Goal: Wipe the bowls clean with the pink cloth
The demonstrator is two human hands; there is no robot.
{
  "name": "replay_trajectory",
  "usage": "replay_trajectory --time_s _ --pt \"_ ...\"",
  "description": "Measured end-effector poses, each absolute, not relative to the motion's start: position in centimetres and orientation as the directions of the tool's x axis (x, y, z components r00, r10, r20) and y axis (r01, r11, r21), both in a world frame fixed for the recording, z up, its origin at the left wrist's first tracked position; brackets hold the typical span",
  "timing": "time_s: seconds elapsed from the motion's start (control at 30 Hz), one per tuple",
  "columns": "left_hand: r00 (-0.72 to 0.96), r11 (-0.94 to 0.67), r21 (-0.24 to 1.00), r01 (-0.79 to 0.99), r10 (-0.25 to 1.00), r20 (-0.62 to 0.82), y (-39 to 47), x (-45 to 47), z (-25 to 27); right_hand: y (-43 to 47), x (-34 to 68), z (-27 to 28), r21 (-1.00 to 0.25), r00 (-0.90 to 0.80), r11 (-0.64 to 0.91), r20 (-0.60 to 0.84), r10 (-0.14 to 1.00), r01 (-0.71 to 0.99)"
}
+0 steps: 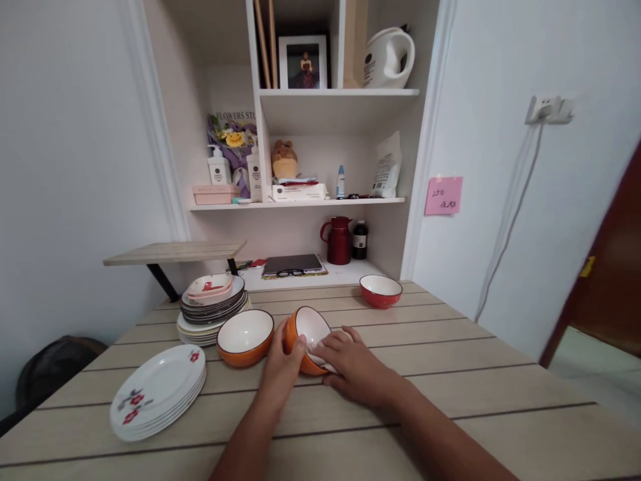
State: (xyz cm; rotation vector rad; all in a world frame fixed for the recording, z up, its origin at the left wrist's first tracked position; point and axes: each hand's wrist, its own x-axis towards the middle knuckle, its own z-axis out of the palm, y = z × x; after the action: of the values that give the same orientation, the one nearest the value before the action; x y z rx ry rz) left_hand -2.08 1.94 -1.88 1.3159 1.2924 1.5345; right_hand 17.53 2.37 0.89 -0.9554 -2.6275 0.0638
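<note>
My left hand (283,357) grips an orange bowl (311,325) with a white inside and a dark rim, thumb over the near edge. The bowl is tilted towards my right hand (354,361), whose fingers press a white cloth or tissue (328,367) against its rim and inner wall. Most of that white piece is hidden under the fingers. Just left of my left hand, a second orange bowl (245,332) stands upright. Farther back on the right is a red bowl (381,291), also white inside.
Oval white plates (159,382) with red flowers are stacked at the left. Behind them rises a pile of mixed plates (214,308) topped by small pink dishes (209,286). A red jug (339,240), a dark bottle (359,240) and a laptop (293,264) occupy the back ledge.
</note>
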Motion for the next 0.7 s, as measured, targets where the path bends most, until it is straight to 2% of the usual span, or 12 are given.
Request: replay_trajectory --time_s 0.13,0.27,0.47,0.53,0.7 --pt "-0.273 -0.204 0.974 0.097 0.936 0.223 2.5 -2.2 -2.8 2.1 16.5 0.7 -0.126 -0.716 0.78 0.329 0.616 0.614" --pt "-0.224 -0.239 0.959 0.152 0.937 0.269 2.1 -2.1 -2.8 1.9 15.6 0.3 -0.131 -0.71 0.77 0.315 0.63 0.625" --pt "-0.163 -0.246 0.956 0.162 0.948 0.272 0.7 -1.5 -1.3 1.9 15.6 -0.6 -0.361 -0.662 0.754 0.364 0.655 0.549" --pt "-0.166 -0.257 0.954 0.154 0.945 0.282 0.6 -1.5 -1.1 1.9 15.7 -0.5 -0.39 -0.679 0.773 0.378 0.63 0.5" --pt "-0.171 -0.307 0.935 0.179 0.926 0.337 1.1 -1.8 -1.6 1.8 16.1 0.9 -0.291 -0.712 0.785 0.331 0.619 0.548"
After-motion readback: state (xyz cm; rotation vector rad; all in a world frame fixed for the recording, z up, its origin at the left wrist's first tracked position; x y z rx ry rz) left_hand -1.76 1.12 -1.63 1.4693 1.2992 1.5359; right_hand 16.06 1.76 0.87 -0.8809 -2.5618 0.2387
